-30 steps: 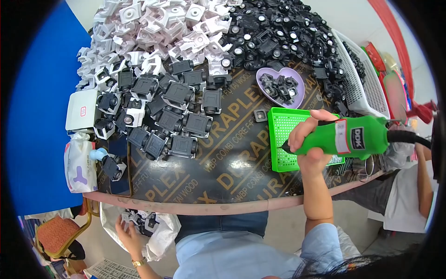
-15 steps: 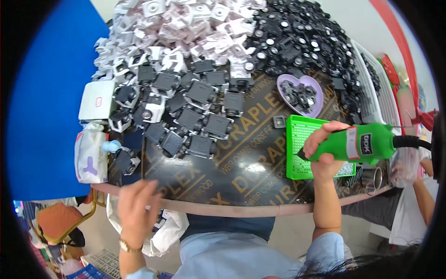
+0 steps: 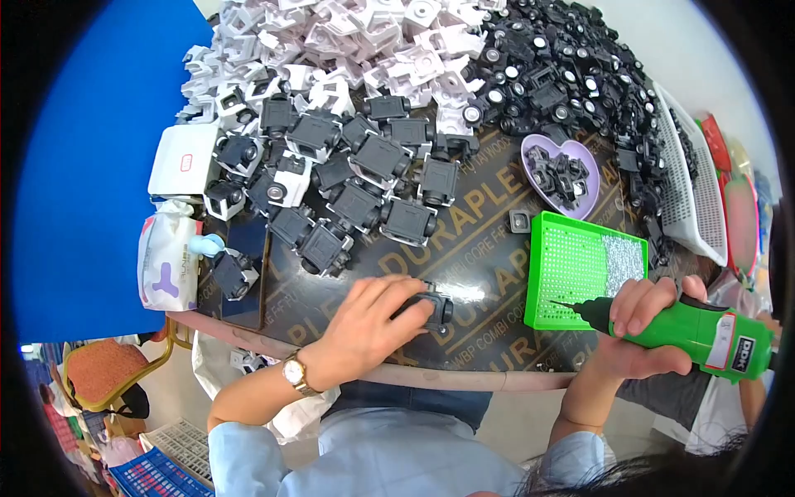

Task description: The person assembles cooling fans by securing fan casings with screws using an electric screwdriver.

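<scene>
On the table near its front edge, my left hand (image 3: pixel 360 327) has its fingers over a small black toy car part (image 3: pixel 439 311), gripping it from above. My right hand (image 3: pixel 642 327) is wrapped round a green electric screwdriver (image 3: pixel 704 335). Its thin bit points left, over the front part of a green perforated tray (image 3: pixel 537 269). A pile of small silver screws (image 3: pixel 623 261) lies in the tray's right side. Further back on the left are several similar black-and-white toy car assemblies (image 3: pixel 381 156).
White plastic car bodies (image 3: pixel 331 33) heap at the back, beside black wheeled parts (image 3: pixel 555 74). A purple heart-shaped dish (image 3: pixel 590 178) holds small black pieces. A white basket (image 3: pixel 691 182) stands right; a white box (image 3: pixel 178 161) and a soft white pack (image 3: pixel 166 265) are left.
My left hand has moved right from the table's front left edge and gripped a part; the front assembly of the group is gone from its spot. The screwdriver has moved toward me, right.
</scene>
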The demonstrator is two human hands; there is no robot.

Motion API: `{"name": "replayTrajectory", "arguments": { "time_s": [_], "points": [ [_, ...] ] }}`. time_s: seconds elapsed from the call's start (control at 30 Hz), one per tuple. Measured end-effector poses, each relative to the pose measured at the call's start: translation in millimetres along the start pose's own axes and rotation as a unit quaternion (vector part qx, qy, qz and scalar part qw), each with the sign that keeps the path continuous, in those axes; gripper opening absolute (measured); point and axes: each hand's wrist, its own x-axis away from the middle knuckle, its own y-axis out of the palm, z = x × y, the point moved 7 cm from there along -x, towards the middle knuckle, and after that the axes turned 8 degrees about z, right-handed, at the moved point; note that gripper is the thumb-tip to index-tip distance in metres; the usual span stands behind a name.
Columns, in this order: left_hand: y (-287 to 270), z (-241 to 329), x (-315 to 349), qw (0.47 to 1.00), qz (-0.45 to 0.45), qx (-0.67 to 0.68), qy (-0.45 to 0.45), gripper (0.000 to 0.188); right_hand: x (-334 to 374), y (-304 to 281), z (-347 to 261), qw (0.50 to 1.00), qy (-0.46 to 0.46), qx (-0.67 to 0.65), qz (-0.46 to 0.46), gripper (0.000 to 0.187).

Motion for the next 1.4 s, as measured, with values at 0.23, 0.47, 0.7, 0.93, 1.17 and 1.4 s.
{"name": "replayTrajectory", "arguments": {
  "time_s": [0.23,0.47,0.7,0.93,1.17,1.4],
  "points": [
    [16.2,-14.4,2.2,0.963,0.054,0.219,-0.145,0.047,8.8,55.5,18.6,0.99,0.113,-0.061,-0.055,0.09],
    [13.8,-14.1,-10.5,0.961,0.02,0.231,-0.152,0.049,8.8,83.2,41.6,0.99,0.112,-0.025,-0.086,0.086],
    [24.4,-8.6,-20.0,0.986,-0.021,0.141,-0.088,0.028,4.3,88.1,38.9,0.992,0.069,-0.042,-0.1,0.087],
    [38.7,-6.5,-15.1,0.987,0.084,0.136,-0.023,0.047,14.1,99.8,54.0,0.984,0.126,0.061,-0.106,0.087],
    [35.7,-6.4,-16.2,0.983,0.092,0.154,-0.031,0.045,15.1,101.7,59.1,0.981,0.092,0.08,-0.152,0.083],
    [33.2,-7.6,-20.1,0.983,0.088,0.16,-0.014,0.044,22.6,109.6,75.3,0.97,0.158,0.024,-0.185,0.073]
  ]
}}
